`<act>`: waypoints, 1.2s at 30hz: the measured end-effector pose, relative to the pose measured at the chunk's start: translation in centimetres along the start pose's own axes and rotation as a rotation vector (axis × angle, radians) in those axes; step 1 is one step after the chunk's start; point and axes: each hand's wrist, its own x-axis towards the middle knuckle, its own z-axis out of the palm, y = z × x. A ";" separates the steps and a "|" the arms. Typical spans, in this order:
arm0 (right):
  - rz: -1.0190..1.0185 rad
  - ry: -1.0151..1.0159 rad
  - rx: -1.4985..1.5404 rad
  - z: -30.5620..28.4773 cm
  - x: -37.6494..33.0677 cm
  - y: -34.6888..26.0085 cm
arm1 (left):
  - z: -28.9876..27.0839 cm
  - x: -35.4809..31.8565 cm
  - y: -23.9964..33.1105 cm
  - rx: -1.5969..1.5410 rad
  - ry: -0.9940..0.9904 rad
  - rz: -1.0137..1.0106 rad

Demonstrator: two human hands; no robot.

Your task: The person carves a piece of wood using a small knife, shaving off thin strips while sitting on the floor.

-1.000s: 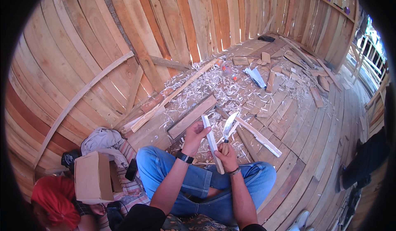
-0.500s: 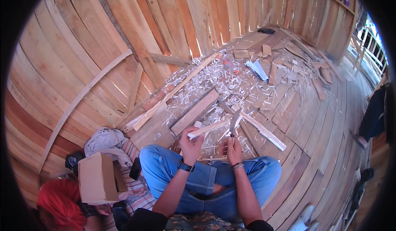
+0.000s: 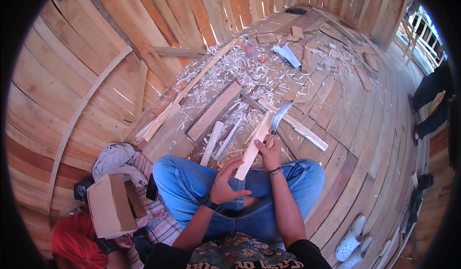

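Observation:
My right hand (image 3: 270,155) is closed round the wooden handle of a sickle (image 3: 278,118), its curved blade pointing up and away from me. A pale wooden strip (image 3: 254,146) slants alongside the handle, pressed against my right thumb. Fingers apart and thumb stretched to the side, my left hand (image 3: 226,185) is beside the strip's near end; its fingertips look to touch the edge. On the floor ahead lie a pale stick (image 3: 212,143), a thin sliver (image 3: 228,138) and a thick wooden block (image 3: 214,110).
Shavings (image 3: 240,67) cover the floor ahead, with long boards (image 3: 192,89) and offcuts (image 3: 365,77). To my left are a cardboard box (image 3: 110,206) and a person in red (image 3: 79,240). Pale clogs (image 3: 353,242) are at right, near a person's dark trousers (image 3: 432,91).
The wood in hand has gone from lying across to slanting lengthwise beside the sickle. My left hand has moved nearer my lap and opened. The view has shifted, and the person at right has moved.

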 end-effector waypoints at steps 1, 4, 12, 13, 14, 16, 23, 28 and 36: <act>-0.031 0.000 -0.038 0.1 0.1 0.1 | -0.7 -0.2 -0.1 -0.079 -0.029 -0.116; -0.068 -0.036 -0.082 0.5 -0.1 -0.4 | -2.6 -0.2 -0.9 -0.302 -0.146 -0.630; -0.089 -0.106 -0.166 0.9 -0.8 -0.6 | -1.3 0.9 -1.0 -0.238 -0.204 -0.769; -0.042 -0.121 -0.070 1.8 -1.6 -1.4 | -1.3 0.9 -1.2 -0.289 -0.121 -0.764; 0.001 -0.139 0.025 2.3 -2.0 -2.0 | -1.4 1.0 -1.6 -0.335 -0.079 -0.733; -0.129 -0.260 -0.377 1.2 -2.4 -2.3 | -1.8 1.6 -2.1 -0.425 0.004 -0.662; -0.424 -0.392 -0.820 2.0 -5.2 -3.9 | -3.0 4.2 -0.4 -0.597 0.235 -0.616; -0.583 -0.385 -0.778 2.7 -5.1 -3.1 | -2.9 4.0 1.0 -0.768 0.221 -0.656; -0.505 -0.376 -0.845 2.3 -5.0 -3.6 | -2.8 3.6 0.8 -0.868 0.132 -0.625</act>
